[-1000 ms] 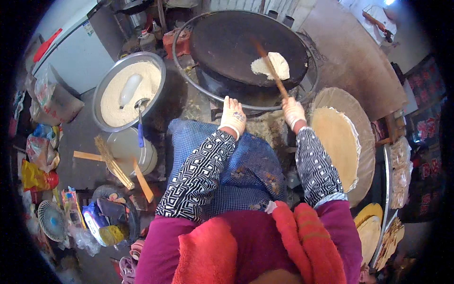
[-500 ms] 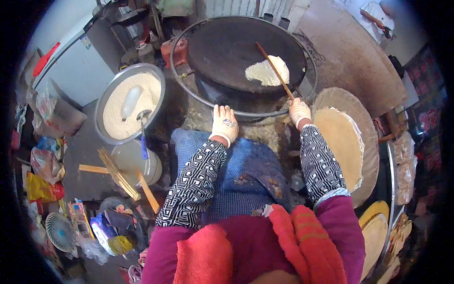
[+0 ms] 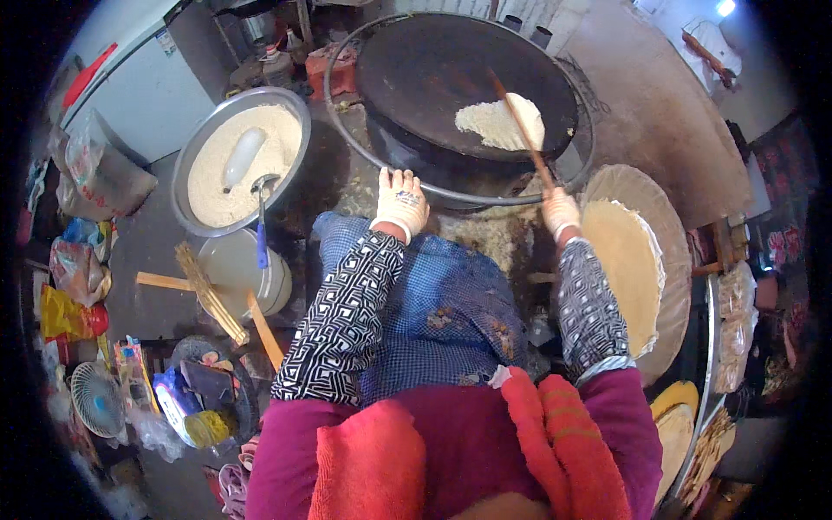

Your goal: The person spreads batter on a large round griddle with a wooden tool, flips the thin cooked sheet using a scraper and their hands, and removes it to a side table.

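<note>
My right hand (image 3: 561,211), in a pale striped glove, is closed round the lower end of a long wooden batter spreader (image 3: 524,130). The spreader slants up and left across a pale patch of batter (image 3: 490,126) on the right part of a large round black griddle (image 3: 433,74). My left hand (image 3: 401,204), gloved too, lies with its fingers stretched out at the near side of the metal ring (image 3: 350,141) around the griddle. Its palm faces down, and it holds nothing that I can see.
On the left, a metal basin (image 3: 185,214) of pale flour or batter holds a clear bottle and a blue-handled ladle. Below it are a bucket (image 3: 276,290) and a straw brush (image 3: 208,286). Round thin flatbreads (image 3: 620,269) lie stacked at right. A brick-red block (image 3: 333,69) sits beyond the ring.
The view has shifted slightly. The spreader stays over the batter in my right hand, at nearly the same slant, and the batter patch looks much alike. My left hand remains by the ring.
</note>
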`<state>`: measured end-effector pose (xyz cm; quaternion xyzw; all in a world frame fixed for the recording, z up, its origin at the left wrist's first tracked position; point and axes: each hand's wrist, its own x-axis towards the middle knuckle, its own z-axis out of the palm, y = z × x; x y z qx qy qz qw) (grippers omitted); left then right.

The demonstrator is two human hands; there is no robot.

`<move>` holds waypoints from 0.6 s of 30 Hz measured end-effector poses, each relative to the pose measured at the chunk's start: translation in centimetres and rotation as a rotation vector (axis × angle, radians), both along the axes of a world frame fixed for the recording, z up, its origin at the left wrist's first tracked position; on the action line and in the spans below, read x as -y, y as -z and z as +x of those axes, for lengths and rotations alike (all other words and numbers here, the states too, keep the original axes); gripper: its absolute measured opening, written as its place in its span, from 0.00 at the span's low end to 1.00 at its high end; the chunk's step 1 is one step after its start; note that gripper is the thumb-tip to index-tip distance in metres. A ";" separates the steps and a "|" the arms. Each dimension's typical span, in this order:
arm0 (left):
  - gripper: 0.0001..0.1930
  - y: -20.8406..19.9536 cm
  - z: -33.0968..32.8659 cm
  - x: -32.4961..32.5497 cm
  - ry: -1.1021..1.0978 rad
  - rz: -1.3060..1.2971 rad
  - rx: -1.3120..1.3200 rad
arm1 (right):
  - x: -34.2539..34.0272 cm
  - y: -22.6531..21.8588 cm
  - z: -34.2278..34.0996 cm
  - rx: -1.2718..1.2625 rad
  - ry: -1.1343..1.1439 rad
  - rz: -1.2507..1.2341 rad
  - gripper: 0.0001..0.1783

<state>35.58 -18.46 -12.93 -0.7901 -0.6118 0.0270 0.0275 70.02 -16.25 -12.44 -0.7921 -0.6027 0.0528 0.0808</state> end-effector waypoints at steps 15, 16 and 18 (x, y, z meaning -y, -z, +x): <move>0.29 -0.7 -3.7 -1.4 -0.114 -0.058 -0.018 | -0.2 -0.4 -1.8 0.019 -0.174 0.064 0.19; 0.29 -0.7 -4.0 -1.8 -0.122 -0.048 -0.025 | -0.1 0.0 -1.1 0.059 -0.160 0.056 0.17; 0.30 -0.9 -4.4 -2.2 -0.151 -0.100 -0.022 | -0.6 -0.3 0.3 0.088 -0.033 0.118 0.17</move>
